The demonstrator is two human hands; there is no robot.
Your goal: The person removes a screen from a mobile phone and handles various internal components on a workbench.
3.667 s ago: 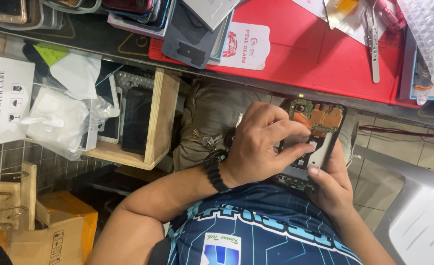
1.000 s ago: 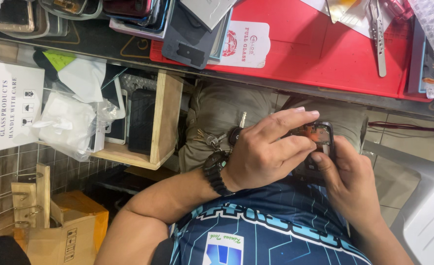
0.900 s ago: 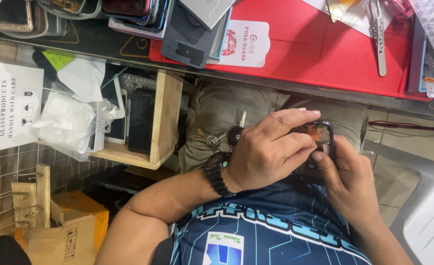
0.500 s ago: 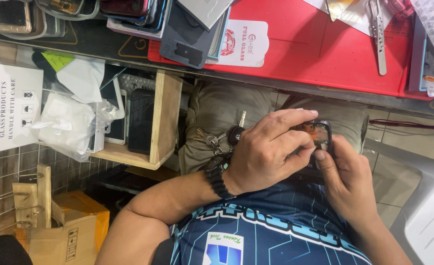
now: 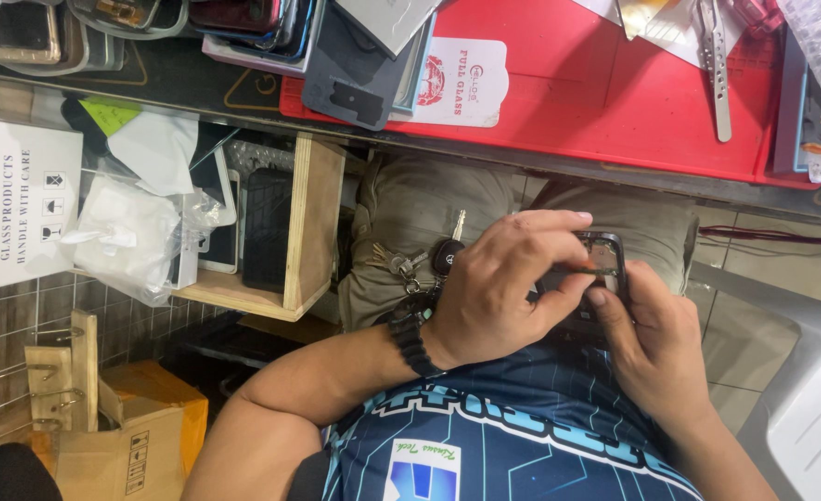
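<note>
Our left hand (image 5: 503, 288) and right hand (image 5: 652, 353) sit close together over our lap, both around the phone (image 5: 587, 278). Just above them the table (image 5: 615, 176) edge blocks the way up. Just left of the left hand hang keys (image 5: 420, 262), and further left a wooden shelf (image 5: 313, 227). To the right of the right hand we see open tiled floor (image 5: 754, 325).
</note>
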